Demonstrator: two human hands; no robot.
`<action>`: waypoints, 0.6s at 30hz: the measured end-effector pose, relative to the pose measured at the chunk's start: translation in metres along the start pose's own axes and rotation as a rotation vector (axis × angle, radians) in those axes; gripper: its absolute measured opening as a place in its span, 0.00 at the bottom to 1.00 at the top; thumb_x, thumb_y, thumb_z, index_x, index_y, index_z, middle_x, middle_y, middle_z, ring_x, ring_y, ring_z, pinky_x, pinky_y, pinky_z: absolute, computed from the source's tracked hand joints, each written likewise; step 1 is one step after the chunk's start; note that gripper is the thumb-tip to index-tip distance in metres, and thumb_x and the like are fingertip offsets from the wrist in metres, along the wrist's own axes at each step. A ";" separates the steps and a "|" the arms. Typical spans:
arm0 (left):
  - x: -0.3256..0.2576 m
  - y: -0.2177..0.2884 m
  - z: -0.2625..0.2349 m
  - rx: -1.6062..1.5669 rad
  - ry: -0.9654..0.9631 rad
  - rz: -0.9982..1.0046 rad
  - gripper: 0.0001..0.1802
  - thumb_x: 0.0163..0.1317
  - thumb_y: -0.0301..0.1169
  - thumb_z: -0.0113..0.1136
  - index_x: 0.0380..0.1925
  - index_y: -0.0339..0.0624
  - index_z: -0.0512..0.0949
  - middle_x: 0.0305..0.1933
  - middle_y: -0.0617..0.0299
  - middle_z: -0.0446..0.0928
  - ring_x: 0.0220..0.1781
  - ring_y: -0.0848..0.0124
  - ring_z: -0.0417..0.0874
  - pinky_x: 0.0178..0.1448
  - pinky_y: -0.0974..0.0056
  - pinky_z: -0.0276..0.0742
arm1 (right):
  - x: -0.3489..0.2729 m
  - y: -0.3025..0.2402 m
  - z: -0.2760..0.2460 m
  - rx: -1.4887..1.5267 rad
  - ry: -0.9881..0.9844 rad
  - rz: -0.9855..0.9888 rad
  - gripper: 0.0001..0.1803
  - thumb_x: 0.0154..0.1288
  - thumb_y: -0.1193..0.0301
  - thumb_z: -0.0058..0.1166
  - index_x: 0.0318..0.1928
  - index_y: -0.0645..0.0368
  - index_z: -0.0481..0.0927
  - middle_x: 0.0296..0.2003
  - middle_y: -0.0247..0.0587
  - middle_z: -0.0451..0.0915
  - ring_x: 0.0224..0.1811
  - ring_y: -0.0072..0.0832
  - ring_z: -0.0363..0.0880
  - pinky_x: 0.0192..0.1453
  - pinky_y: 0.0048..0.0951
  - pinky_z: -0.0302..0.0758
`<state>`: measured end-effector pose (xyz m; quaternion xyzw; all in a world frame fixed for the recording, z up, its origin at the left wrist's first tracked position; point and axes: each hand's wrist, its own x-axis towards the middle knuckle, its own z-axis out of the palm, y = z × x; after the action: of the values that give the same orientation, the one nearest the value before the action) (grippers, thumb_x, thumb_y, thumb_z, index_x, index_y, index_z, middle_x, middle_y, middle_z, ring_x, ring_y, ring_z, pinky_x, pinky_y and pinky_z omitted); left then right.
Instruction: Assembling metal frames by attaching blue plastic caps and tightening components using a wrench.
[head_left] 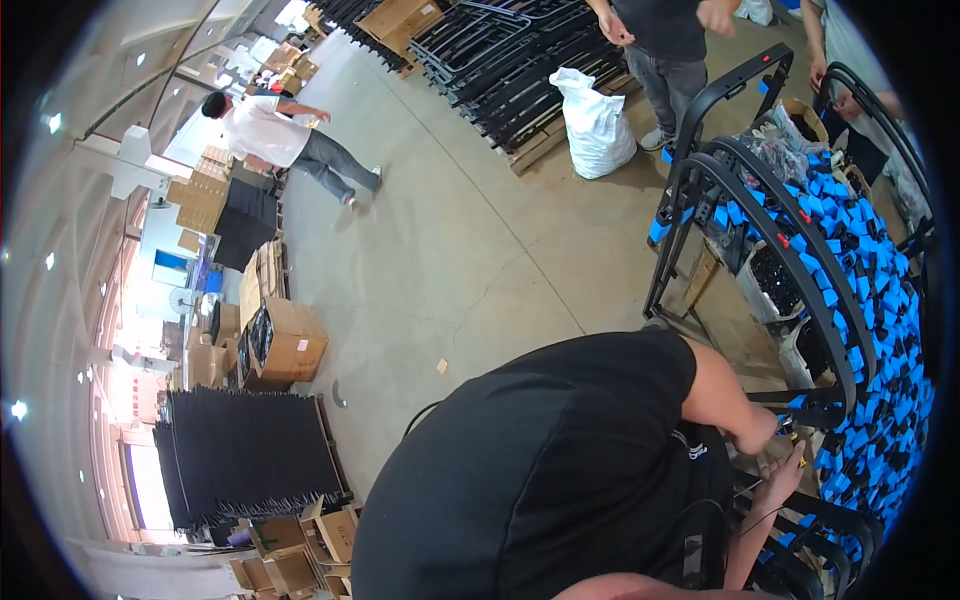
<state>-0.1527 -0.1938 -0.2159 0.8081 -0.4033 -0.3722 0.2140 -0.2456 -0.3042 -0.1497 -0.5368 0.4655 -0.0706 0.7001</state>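
Observation:
At the right, my left hand (757, 432) is closed, beside the lower end of a curved black tube frame (825, 412) that carries a small blue piece. What its fingers grip is hidden. Just below is my right hand (782, 480), fingers bent around a small item with a yellow part (802, 462), too small to name. Both hands are close together, next to a large heap of blue-and-black plastic pieces (880, 330). More black tube frames (800, 570) lie below my right forearm. My black sleeve and shirt fill the lower middle.
Two people stand behind the heap; another person (275, 135) walks at the far left. A white sack (595, 125) stands near stacked black frames (490, 60). Open bags of small black parts (775, 280) edge the heap. Cartons (290, 340) and a black stack (245, 450) line the left.

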 end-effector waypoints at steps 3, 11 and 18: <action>-0.005 0.015 -0.013 0.207 -0.042 0.092 0.15 0.56 0.38 0.66 0.28 0.33 0.83 0.24 0.45 0.82 0.30 0.56 0.86 0.37 0.58 0.83 | -0.007 0.000 -0.011 -0.003 0.027 0.018 0.15 0.77 0.54 0.56 0.43 0.53 0.74 0.17 0.19 0.59 0.15 0.11 0.54 0.17 0.21 0.51; -0.061 0.041 -0.077 -0.016 -0.268 0.087 0.13 0.58 0.33 0.58 0.25 0.33 0.84 0.30 0.50 0.86 0.23 0.62 0.85 0.30 0.58 0.82 | 0.012 0.014 -0.018 0.028 0.026 -0.063 0.17 0.76 0.51 0.57 0.44 0.51 0.75 0.20 0.20 0.64 0.20 0.12 0.63 0.21 0.21 0.56; 0.075 0.017 -0.002 -1.133 -0.720 -0.216 0.08 0.58 0.27 0.58 0.24 0.40 0.83 0.24 0.51 0.81 0.25 0.61 0.85 0.26 0.57 0.78 | 0.005 0.005 0.000 -0.046 0.019 -0.046 0.17 0.76 0.51 0.56 0.40 0.50 0.73 0.21 0.20 0.63 0.20 0.12 0.63 0.20 0.22 0.56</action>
<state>-0.1298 -0.2644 -0.2351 0.4330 -0.1091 -0.7911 0.4181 -0.2445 -0.3052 -0.1563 -0.5625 0.4612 -0.0813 0.6814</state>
